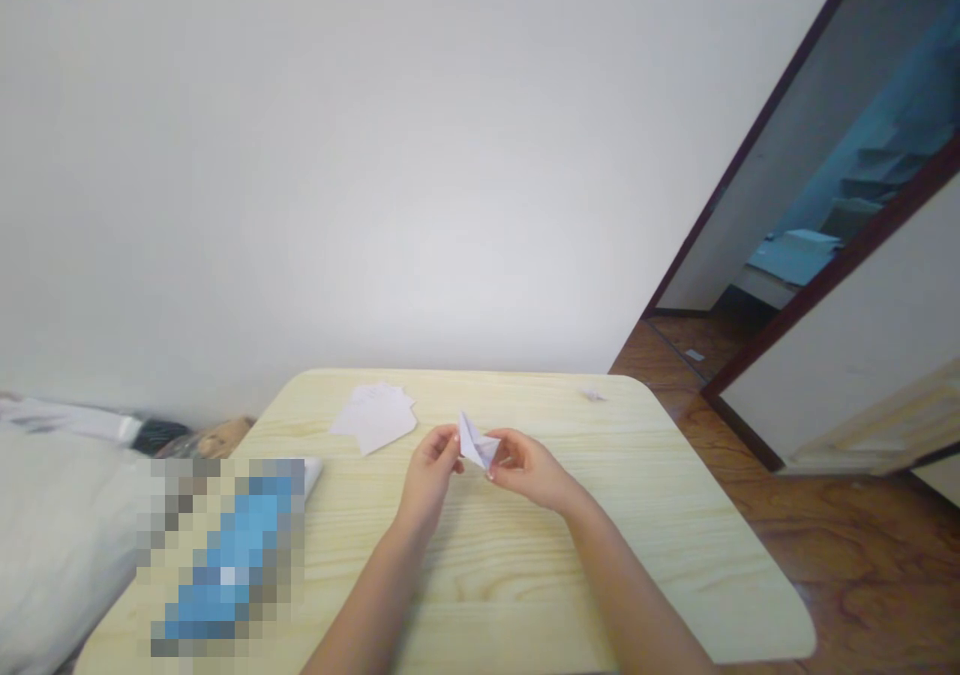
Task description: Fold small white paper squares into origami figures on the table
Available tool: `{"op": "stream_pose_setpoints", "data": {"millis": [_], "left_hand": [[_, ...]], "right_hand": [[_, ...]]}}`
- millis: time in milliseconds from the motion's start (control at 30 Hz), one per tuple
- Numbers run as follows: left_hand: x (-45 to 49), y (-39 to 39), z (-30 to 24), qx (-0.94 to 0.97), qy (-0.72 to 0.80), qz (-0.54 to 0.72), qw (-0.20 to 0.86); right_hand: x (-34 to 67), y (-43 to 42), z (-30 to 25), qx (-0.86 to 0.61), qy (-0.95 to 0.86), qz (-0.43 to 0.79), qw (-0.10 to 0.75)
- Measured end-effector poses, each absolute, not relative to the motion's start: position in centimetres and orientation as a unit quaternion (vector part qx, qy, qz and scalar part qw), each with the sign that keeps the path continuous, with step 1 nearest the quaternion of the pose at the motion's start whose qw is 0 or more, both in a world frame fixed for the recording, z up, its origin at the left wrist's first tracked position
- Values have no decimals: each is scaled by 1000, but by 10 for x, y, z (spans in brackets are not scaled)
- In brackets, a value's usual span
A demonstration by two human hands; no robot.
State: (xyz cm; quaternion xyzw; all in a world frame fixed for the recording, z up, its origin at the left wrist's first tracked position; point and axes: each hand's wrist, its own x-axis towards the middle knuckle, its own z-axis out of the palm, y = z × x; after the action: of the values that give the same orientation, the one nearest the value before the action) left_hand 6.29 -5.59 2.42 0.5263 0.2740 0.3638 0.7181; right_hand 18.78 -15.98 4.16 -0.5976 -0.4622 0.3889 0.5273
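A small piece of folded white paper [474,444], with pointed corners, is held up over the middle of the table between both hands. My left hand [437,460] pinches its left edge between thumb and fingers. My right hand [526,467] grips the lower right side, thumb in front and fingers curled behind. One tip of the paper points upward and another points to the right. Some of the fingers behind it are hidden.
White paper sheets [376,416] lie fanned in a loose stack at the table's [510,595] back left. A small folded paper piece [592,394] rests near the back right. A pixelated blue object [244,545] lies front left. A wall [450,155] stands behind; a doorway opens right.
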Motion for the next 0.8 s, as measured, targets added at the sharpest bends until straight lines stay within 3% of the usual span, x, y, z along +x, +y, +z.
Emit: {"op": "stream_pose_setpoints", "data": {"millis": [167, 567, 800], "left_hand": [[63, -58, 32, 559, 269, 357, 698], [66, -62, 28, 585, 234, 321, 707], [68, -64, 24, 543, 214, 326, 744]], "right_hand": [[183, -152, 38, -583, -439, 334, 596], [181, -154, 45, -662, -443, 236, 557], [182, -154, 42, -653, -425, 230, 583]]}}
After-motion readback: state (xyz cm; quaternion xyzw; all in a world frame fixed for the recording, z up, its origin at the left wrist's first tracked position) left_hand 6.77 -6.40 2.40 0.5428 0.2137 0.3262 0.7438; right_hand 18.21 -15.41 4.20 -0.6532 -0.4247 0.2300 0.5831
